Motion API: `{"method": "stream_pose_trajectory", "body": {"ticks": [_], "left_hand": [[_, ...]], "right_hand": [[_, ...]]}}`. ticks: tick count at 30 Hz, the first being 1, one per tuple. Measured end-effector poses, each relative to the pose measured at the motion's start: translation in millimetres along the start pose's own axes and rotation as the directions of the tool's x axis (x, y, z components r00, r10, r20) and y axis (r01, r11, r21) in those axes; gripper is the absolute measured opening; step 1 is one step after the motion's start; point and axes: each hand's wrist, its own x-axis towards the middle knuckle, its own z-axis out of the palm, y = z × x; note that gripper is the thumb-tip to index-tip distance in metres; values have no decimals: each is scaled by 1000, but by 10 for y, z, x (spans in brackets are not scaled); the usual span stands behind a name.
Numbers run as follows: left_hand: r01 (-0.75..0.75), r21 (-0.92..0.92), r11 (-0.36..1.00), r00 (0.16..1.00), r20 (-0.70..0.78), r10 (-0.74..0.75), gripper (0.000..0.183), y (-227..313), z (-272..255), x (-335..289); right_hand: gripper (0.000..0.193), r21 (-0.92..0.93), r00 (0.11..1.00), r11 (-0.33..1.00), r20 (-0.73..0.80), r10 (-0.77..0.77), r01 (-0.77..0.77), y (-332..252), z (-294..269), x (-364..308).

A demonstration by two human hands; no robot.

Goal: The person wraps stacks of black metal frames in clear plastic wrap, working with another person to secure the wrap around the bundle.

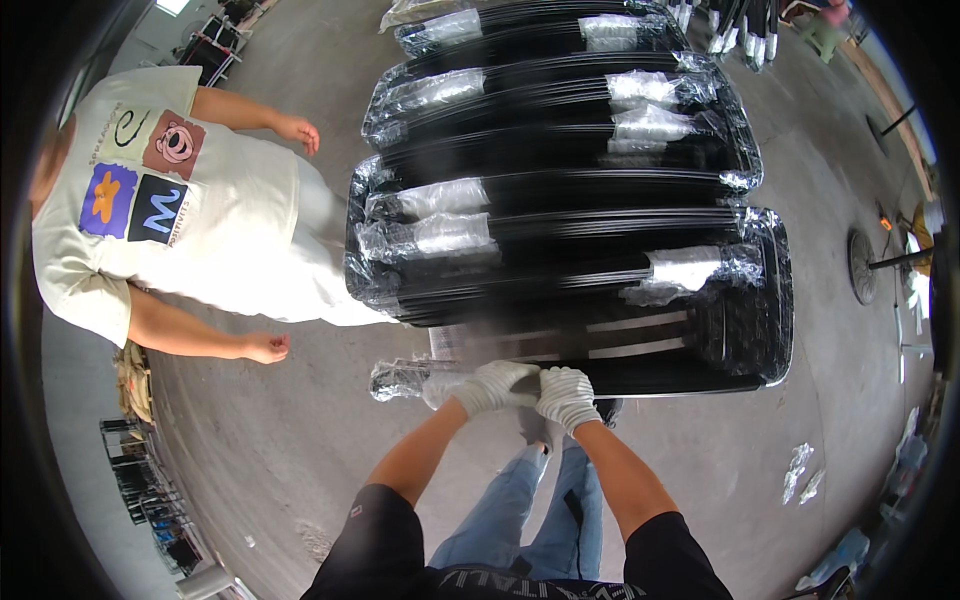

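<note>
Both my hands wear pale gloves and are side by side at the near edge of a stack of long black rods (560, 225). The stack lies in several bundles, their ends wrapped in clear plastic film. My left hand (495, 387) is closed on the nearest bundle of black rods (680, 382), just right of its film-wrapped left end (402, 380). My right hand (567, 397) is curled over the same bundle, almost touching the left. The fingertips are partly hidden. Behind this bundle is a gap with pale slats (640, 350) showing below.
A co-worker (200, 200) in a light T-shirt stands at the left of the stack, both hands away from the rods. Scraps of clear film (797, 472) lie on the grey floor at right. A stand with a round base (862, 266) is farther right. More rods (745, 30) stand at the back.
</note>
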Motion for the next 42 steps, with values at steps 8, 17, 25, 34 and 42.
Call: {"method": "stream_pose_trajectory", "body": {"ticks": [8, 17, 25, 34, 42], "left_hand": [[282, -53, 958, 383, -909, -163, 45, -662, -1170, 250], [737, 141, 661, 546, -701, -459, 75, -1416, -1680, 632], [618, 391, 682, 749, -557, -359, 70, -1502, -1882, 449], [616, 384, 687, 744, -569, -349, 76, -1460, -1801, 491], [619, 379, 688, 728, -605, -322, 96, -1517, -1677, 544]], "right_hand": [[20, 39, 1000, 999, -13, -26, 26, -169, 24, 131], [20, 74, 998, 996, -46, -39, 42, -264, 19, 172], [20, 97, 997, 993, -60, -54, 60, -392, 82, 228], [21, 98, 998, 994, -47, -32, 37, -416, 112, 252], [17, 74, 986, 994, -154, -63, 75, -501, 117, 247]]}}
